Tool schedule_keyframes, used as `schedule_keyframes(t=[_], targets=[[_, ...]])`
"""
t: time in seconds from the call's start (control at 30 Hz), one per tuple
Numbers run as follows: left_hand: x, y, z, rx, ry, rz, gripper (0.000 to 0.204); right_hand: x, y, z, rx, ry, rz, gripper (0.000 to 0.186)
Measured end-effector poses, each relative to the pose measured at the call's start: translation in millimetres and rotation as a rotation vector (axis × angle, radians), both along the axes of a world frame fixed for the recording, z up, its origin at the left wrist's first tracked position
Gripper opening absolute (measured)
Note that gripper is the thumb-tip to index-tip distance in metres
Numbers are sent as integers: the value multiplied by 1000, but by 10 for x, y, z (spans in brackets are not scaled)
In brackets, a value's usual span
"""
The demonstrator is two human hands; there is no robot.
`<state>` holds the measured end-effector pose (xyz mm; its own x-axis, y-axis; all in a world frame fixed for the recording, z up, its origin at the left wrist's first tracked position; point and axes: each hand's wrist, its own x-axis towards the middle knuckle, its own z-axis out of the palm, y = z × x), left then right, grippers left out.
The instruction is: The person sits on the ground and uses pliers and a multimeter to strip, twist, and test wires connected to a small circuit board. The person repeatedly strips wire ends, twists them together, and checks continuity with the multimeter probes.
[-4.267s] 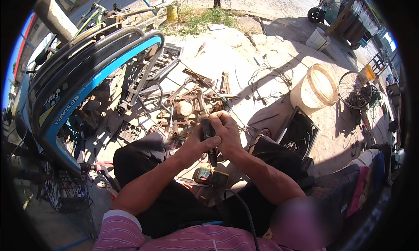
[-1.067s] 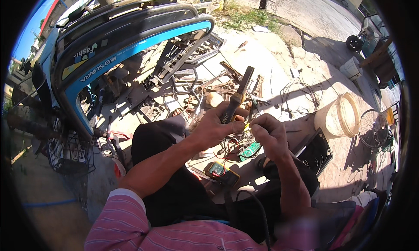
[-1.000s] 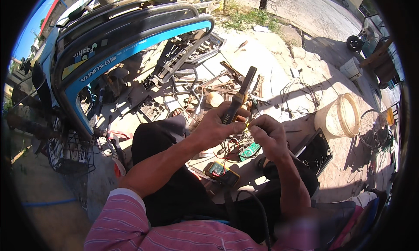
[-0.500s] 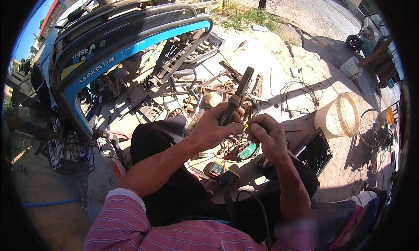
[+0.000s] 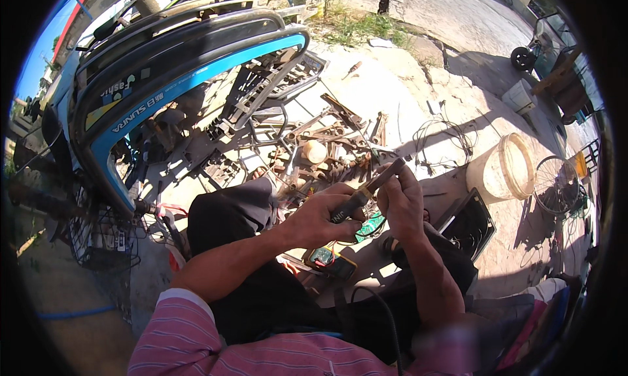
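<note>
My left hand [image 5: 322,214] is closed round the black handle of a long tool [image 5: 351,206]. Past the handle the tool has a brownish collar and a narrow dark end; its exact kind does not show. My right hand [image 5: 401,202] is at that far end, fingers curled and pressed together. Whether they grip the tool's tip or a small piece there cannot be made out. Below the hands lie a green circuit board [image 5: 371,227] with wires and a yellow-edged multimeter [image 5: 332,263] with a lit-looking screen.
Loose metal tools and parts, with a pale round object [image 5: 315,151], cover the ground ahead. A blue and black vehicle frame [image 5: 196,75] stands left. Right are a wire coil [image 5: 451,140], a whitish bucket [image 5: 497,170], a spoked wheel [image 5: 557,185] and a dark open case [image 5: 472,229].
The tool has swung from pointing steeply up to slanting down toward the right. Its far end now meets my right hand, which has risen a little. My left hand has dropped slightly.
</note>
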<state>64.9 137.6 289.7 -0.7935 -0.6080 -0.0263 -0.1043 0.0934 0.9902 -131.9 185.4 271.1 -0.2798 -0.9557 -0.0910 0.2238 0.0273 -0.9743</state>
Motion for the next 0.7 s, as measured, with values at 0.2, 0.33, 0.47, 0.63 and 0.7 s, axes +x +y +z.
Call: schedule_keyframes(t=[0.2, 0.33, 0.47, 0.63, 0.7], targets=[[-7, -77, 8, -19, -123, 147, 28, -46, -5, 35, -22, -16, -23, 17], [-13, -62, -77, 45, -152, 97, 33, -24, -1, 54, -45, -1, -25, 16], [-29, -15, -28, 141, -188, 44, 34, -28, 3, 72, -75, 68, -100, 15], [-49, 11, -98, 222, -141, 22, 32, -20, 11, 66, -57, 79, -86, 15], [-65, 10, -91, 198, -130, 21, 31, -13, 30, 81, -41, 85, -72, 15]])
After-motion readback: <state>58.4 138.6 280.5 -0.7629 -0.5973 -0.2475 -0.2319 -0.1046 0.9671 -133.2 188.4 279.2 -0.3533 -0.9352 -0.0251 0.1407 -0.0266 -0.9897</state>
